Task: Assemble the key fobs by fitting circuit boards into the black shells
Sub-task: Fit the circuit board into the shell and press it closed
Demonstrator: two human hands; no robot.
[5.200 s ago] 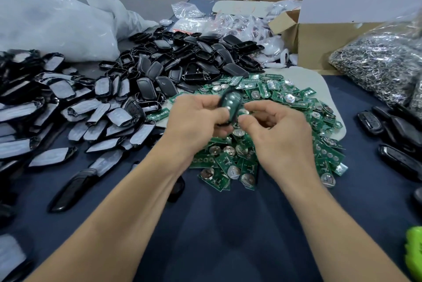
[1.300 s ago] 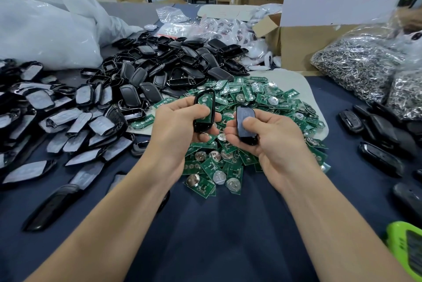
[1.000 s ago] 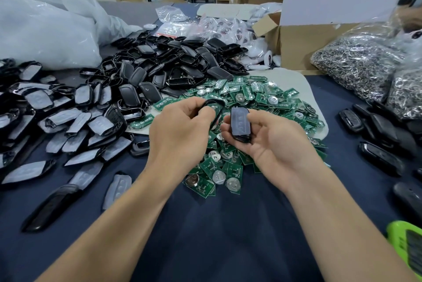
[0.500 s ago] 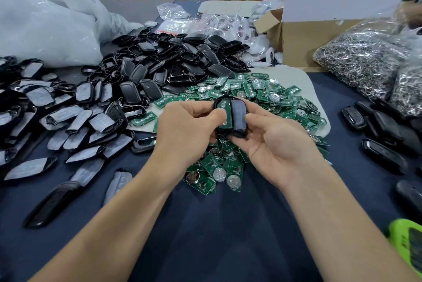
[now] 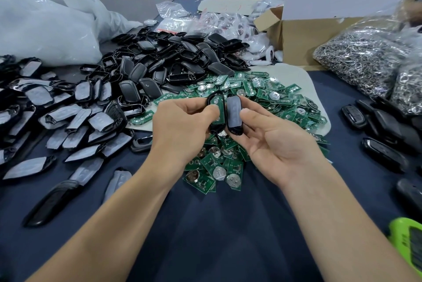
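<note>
Pinching a black shell half (image 5: 215,128) between the thumb and curled fingers (image 5: 196,108), the person's left hand (image 5: 180,128) holds it upright above the table. A green circuit board (image 5: 217,104) sits inside the shell's frame, and the thumb tip lies against the board's face. The right hand (image 5: 276,144), palm turned up, grips a second black shell piece (image 5: 233,112). Its thumb (image 5: 247,114) rests on the piece's right edge, and the other fingers curl behind it, mostly hidden. The two pieces stand side by side, long edges touching, between the two hands.

Directly below and beyond the hands, a loose pile of circuit boards (image 5: 269,97), many bearing round coin cells, spreads across a pale mat (image 5: 294,74) and onto the dark blue tablecloth (image 5: 217,224). A heap of empty black shells (image 5: 173,58) lies behind the pile to the left. Further left are film-covered shell parts (image 5: 68,117), scattered in front of a white plastic bag (image 5: 45,28). To the right are finished key fobs (image 5: 383,126), clear bags of metal rings (image 5: 365,62) and an open cardboard box (image 5: 303,37). A bright green device (image 5: 408,243) shows at the lower right edge.
</note>
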